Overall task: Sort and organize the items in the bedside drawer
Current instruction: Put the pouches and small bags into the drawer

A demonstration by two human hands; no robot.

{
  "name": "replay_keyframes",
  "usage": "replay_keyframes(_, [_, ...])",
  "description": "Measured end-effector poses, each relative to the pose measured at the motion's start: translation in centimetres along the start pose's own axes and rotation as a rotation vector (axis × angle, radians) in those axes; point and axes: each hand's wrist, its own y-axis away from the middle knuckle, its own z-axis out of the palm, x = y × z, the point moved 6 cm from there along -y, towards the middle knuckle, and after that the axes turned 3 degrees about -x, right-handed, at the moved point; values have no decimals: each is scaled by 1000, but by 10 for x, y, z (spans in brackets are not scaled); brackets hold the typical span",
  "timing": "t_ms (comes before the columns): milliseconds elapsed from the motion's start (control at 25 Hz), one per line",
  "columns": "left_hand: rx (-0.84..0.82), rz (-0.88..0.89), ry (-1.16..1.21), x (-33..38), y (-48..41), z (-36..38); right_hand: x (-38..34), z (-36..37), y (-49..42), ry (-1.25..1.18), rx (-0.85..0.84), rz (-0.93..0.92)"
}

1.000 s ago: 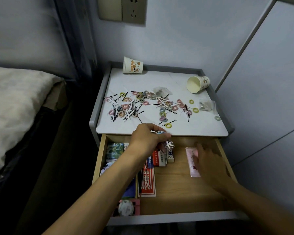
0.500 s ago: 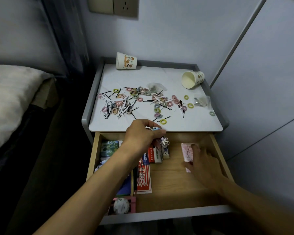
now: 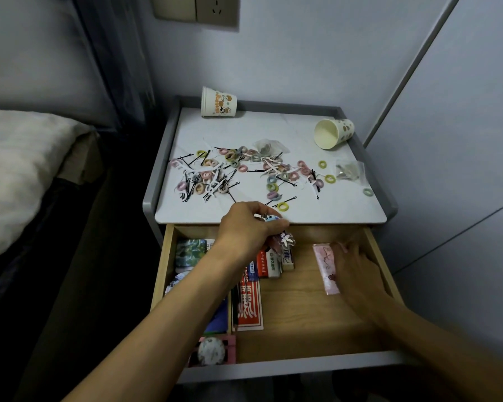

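The wooden bedside drawer (image 3: 305, 323) stands pulled out. My left hand (image 3: 244, 227) hovers over its back edge and grips a small keychain charm (image 3: 285, 240) that dangles below the fingers. My right hand (image 3: 355, 271) rests on the right side of a pink flat packet (image 3: 324, 265) lying on the drawer floor, fingers curled at its edge. Small red and white boxes (image 3: 269, 264) and a red-and-white packet (image 3: 250, 307) lie in the middle. Patterned items (image 3: 190, 250) fill the left compartment.
On the white nightstand top (image 3: 302, 210) lie several coloured hair ties (image 3: 273, 184), black hairpins (image 3: 192, 187), two small plastic bags (image 3: 347, 171) and two tipped paper cups (image 3: 218, 103). A bed (image 3: 21, 169) stands at the left. A wall panel rises at the right.
The view has shifted slightly. Both hands stay nearly where they were, the left holding the charm, the right at the pink packet.
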Motion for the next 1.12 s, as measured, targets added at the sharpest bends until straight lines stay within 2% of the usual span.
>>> replay_keyframes(160, [11,2,-7,0,-1,-2,1,-20,-7,125,29,-87])
replay_keyframes(360, [12,-4,4,0,-4,-3,6,-5,-12,251,68,-110])
replay_keyframes(680, [-10,-10,17,-3,-4,-2,9,-9,-10,182,94,-152])
replay_keyframes(720, [-14,-7,14,-3,-5,-2,2,-18,-5,72,133,-176])
replay_keyframes(760, [-23,-4,22,-3,-5,0,-5,-32,3,-166,166,-179])
replay_keyframes(800, [-35,2,42,-3,-5,2,-11,-48,11,-511,182,-153])
replay_keyframes(880, [-44,22,91,-2,-3,8,-27,-72,29,-1213,53,-94])
replay_keyframes(920, [-38,35,99,-2,-2,10,-37,-83,35,-1460,-46,-85])
replay_keyframes(1000, [-30,48,89,-7,-1,16,-51,-93,43,-1695,-207,-98])
replay_keyframes(1120, [-67,32,90,-18,1,23,-59,-94,46,-1712,-238,-50])
